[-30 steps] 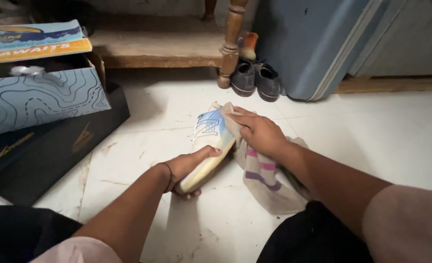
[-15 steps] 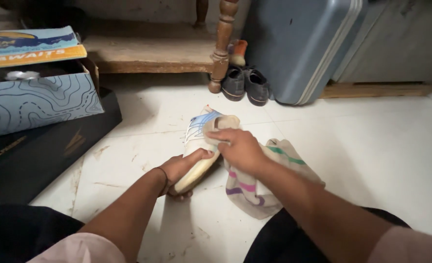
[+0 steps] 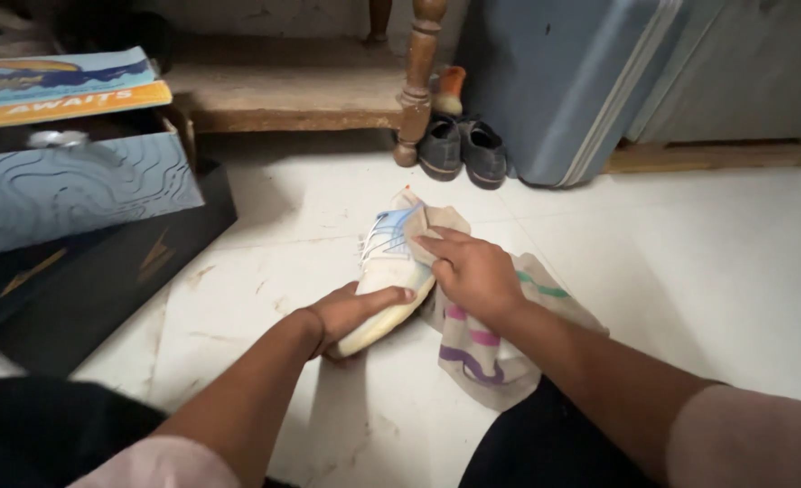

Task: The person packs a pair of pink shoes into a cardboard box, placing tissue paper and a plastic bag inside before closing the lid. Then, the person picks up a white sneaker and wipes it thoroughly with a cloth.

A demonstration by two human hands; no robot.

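Since half a second ago the striped cloth [image 3: 486, 339] is pushed toward 12 o'clock over the sneaker [image 3: 387, 271] by the right hand [image 3: 473, 271], fingers pressed together, while the heel is clamped steady by the left hand [image 3: 351, 312] on the floor.

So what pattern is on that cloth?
The cloth is beige with purple, pink and green stripes, seen in the head view.

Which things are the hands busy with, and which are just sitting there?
In use:
- white and blue shoe, gripped by the left hand
- striped cloth, pressed on it by the right hand

Just lying about:
- dark shoes
- blue suitcase
- open shoebox
- black box
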